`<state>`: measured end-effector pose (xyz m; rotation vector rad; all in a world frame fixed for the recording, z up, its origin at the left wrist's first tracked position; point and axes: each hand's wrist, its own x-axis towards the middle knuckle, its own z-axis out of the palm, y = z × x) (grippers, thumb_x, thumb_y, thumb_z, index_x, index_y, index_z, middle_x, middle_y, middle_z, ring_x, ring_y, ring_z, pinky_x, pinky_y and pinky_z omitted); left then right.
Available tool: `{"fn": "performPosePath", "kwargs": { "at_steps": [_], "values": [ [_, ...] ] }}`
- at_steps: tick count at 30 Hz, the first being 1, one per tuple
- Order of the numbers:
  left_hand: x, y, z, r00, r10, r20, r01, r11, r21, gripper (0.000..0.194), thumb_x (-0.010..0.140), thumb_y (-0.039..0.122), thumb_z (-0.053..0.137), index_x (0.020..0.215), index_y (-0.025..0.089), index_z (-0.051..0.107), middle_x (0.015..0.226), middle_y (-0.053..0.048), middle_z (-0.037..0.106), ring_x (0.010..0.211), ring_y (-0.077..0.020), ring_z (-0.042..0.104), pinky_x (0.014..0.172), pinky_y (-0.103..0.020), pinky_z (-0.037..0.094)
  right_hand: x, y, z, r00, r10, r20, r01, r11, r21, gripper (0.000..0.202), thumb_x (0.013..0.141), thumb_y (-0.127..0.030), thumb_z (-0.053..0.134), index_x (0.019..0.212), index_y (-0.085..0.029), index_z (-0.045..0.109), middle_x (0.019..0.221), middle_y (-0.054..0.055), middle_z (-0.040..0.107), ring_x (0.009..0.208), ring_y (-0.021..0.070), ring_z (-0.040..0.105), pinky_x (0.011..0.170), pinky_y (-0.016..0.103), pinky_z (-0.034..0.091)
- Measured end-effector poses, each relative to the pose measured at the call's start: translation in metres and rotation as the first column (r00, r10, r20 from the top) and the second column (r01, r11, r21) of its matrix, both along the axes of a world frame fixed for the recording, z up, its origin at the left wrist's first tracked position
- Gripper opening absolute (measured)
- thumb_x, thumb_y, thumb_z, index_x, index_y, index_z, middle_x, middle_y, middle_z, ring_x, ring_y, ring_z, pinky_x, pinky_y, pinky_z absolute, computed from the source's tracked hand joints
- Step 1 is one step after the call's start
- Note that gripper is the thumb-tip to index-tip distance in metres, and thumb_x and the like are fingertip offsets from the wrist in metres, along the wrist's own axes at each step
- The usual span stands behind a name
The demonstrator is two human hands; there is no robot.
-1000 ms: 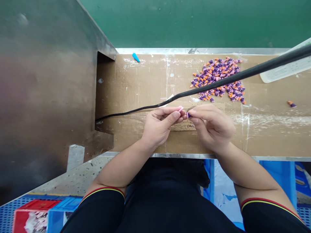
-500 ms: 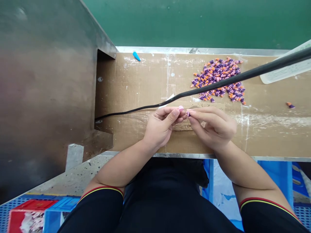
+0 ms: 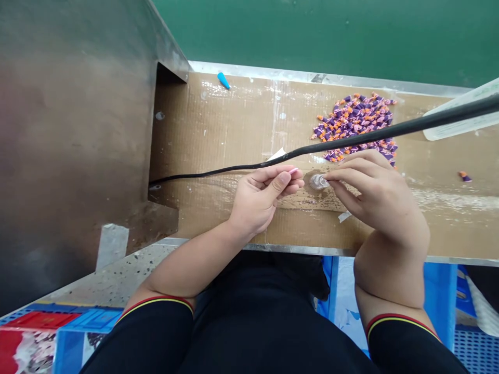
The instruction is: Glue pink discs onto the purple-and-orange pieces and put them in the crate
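My left hand (image 3: 259,200) pinches a small flat pink piece (image 3: 293,170) between thumb and forefinger, its other fingers curled behind. My right hand (image 3: 374,195) is closed at the fingertips, right at the rim of a small clear cup (image 3: 318,182) standing on a wet patch of cardboard. Whatever lies between those fingertips is hidden. Beyond the right hand spreads a heap of small purple, orange and pink pieces (image 3: 360,119), partly covered by that hand and a black cable.
The black cable (image 3: 300,152) crosses above the cardboard-covered table (image 3: 230,135). A metal housing (image 3: 78,140) stands at left. A blue cone-shaped piece (image 3: 223,80) lies at the back, a single purple-orange piece (image 3: 464,176) at right. Blue crates (image 3: 438,296) sit below the edge.
My right hand has moved right, away from my left hand, to the clear cup, which was hidden before. The small purple-pink piece at its fingertips no longer shows. My left hand still holds the pink piece.
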<state>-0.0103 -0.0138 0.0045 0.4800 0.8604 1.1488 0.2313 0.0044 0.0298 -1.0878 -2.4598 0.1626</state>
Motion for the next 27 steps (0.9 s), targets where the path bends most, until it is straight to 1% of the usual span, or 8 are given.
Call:
{"fn": "performPosePath", "kwargs": {
  "at_steps": [5,9,12,15,17,20,23,27],
  "values": [
    [-0.001,0.000,0.001,1.000,-0.018,0.002,0.018,1.000,0.011,0.032,0.074,0.046,0.104,0.091,0.024,0.088,0.100,-0.005,0.085,0.085,-0.0140,0.081,0.084,-0.022,0.069,-0.001,0.001,-0.002,1.000,-0.001,0.027,0.001,1.000,-0.026,0.012,0.103,-0.016,0.071,0.108,-0.025,0.076,0.099,0.007,0.081,0.099,0.0284,0.073,0.087,0.046,0.063],
    [-0.001,0.001,0.003,1.000,-0.021,0.012,0.021,1.000,-0.014,0.033,0.073,0.046,0.105,0.089,0.023,0.088,0.097,-0.006,0.085,0.083,-0.0132,0.080,0.082,-0.021,0.068,-0.003,0.001,0.001,1.000,-0.018,-0.010,0.018,1.000,-0.022,0.013,0.102,-0.015,0.073,0.106,-0.027,0.077,0.098,0.006,0.082,0.098,0.0285,0.075,0.087,0.046,0.064],
    [-0.002,0.001,0.004,0.999,-0.034,0.022,0.034,0.999,-0.039,0.034,0.071,0.047,0.105,0.087,0.022,0.088,0.097,-0.006,0.085,0.083,-0.0135,0.080,0.083,-0.022,0.068,-0.013,-0.004,0.004,0.984,-0.074,-0.162,0.079,0.996,0.027,0.018,0.099,-0.013,0.076,0.107,-0.029,0.079,0.100,0.004,0.083,0.093,0.0264,0.079,0.084,0.044,0.067],
    [-0.003,0.002,0.005,0.998,-0.040,0.039,0.042,0.998,-0.041,0.034,0.071,0.047,0.106,0.085,0.022,0.087,0.094,-0.005,0.085,0.082,-0.0126,0.079,0.083,-0.020,0.067,-0.034,-0.013,0.002,0.910,-0.128,-0.395,0.167,0.984,0.065,0.020,0.098,-0.012,0.078,0.108,-0.030,0.080,0.098,0.002,0.084,0.085,0.0229,0.081,0.077,0.037,0.068],
    [-0.002,0.002,0.004,0.998,-0.039,0.045,0.041,0.998,-0.038,0.033,0.071,0.047,0.106,0.084,0.023,0.087,0.093,-0.004,0.084,0.082,-0.0122,0.079,0.082,-0.019,0.066,-0.050,-0.019,-0.002,0.858,-0.147,-0.492,0.203,0.977,0.063,0.020,0.098,-0.014,0.079,0.109,-0.029,0.080,0.098,0.001,0.085,0.084,0.0219,0.082,0.074,0.035,0.070],
    [-0.002,0.002,0.003,0.999,-0.040,0.028,0.041,0.999,-0.035,0.035,0.070,0.048,0.106,0.083,0.022,0.086,0.092,-0.004,0.084,0.085,-0.0140,0.080,0.082,-0.020,0.066,-0.067,-0.025,-0.011,0.817,-0.142,-0.559,0.212,0.975,0.062,0.026,0.096,-0.012,0.080,0.115,-0.030,0.079,0.103,0.001,0.086,0.085,0.0213,0.084,0.075,0.034,0.071],
    [0.000,0.001,0.003,0.999,-0.034,0.003,0.034,0.999,-0.021,0.036,0.069,0.050,0.106,0.082,0.023,0.086,0.093,-0.005,0.084,0.087,-0.0159,0.080,0.082,-0.023,0.067,-0.075,-0.026,-0.018,0.792,-0.129,-0.597,0.213,0.974,0.072,0.031,0.096,-0.008,0.079,0.118,-0.030,0.078,0.105,0.002,0.086,0.089,0.0212,0.084,0.079,0.034,0.072],
    [0.001,0.000,0.003,1.000,-0.022,-0.019,0.022,1.000,0.000,0.037,0.069,0.052,0.106,0.083,0.024,0.086,0.093,-0.004,0.084,0.086,-0.0165,0.080,0.080,-0.025,0.068,-0.076,-0.024,-0.022,0.771,-0.133,-0.623,0.208,0.977,0.049,0.025,0.098,-0.010,0.076,0.114,-0.028,0.077,0.104,0.004,0.086,0.090,0.0220,0.084,0.081,0.038,0.073]
  ]
}}
